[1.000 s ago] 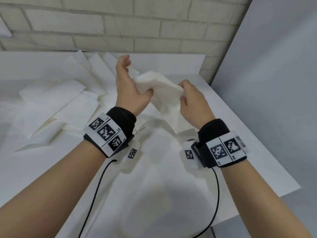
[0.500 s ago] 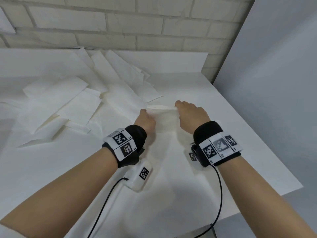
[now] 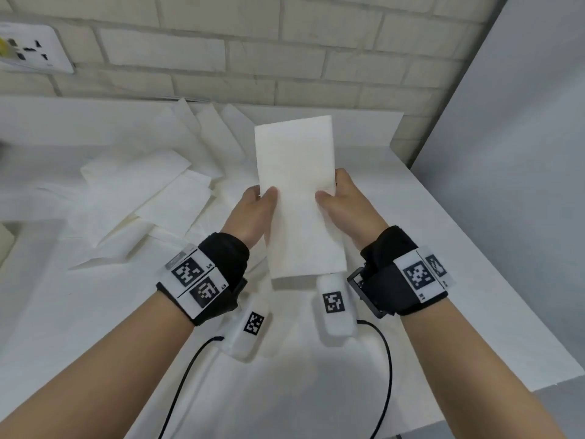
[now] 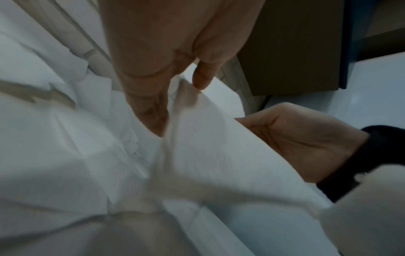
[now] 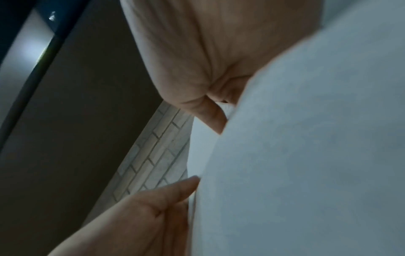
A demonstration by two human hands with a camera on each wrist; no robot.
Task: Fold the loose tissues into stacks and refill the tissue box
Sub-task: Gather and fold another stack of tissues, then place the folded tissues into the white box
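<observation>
A folded white tissue point(image 3: 297, 191), a long flat rectangle, is held up in the air over the table in the head view. My left hand point(image 3: 253, 213) pinches its left edge with the thumb on top. My right hand point(image 3: 342, 207) pinches its right edge the same way. The left wrist view shows the tissue point(image 4: 219, 147) between my left hand point(image 4: 166, 97) and right hand point(image 4: 295, 143). In the right wrist view the tissue point(image 5: 306, 155) fills the right side, my right hand point(image 5: 208, 69) gripping it. Several loose tissues point(image 3: 152, 198) lie spread at the left and back. No tissue box is in view.
The white table point(image 3: 427, 280) ends at its right edge beside a grey wall panel point(image 3: 522, 185). A brick wall point(image 3: 253, 52) with a power socket point(image 3: 31, 52) runs along the back. Cables point(image 3: 180, 384) hang from both wrist cameras.
Both hands have lifted the tissue off the table, where they pressed it half a second ago, and hold it up flat. A second ago it was being folded in the air.
</observation>
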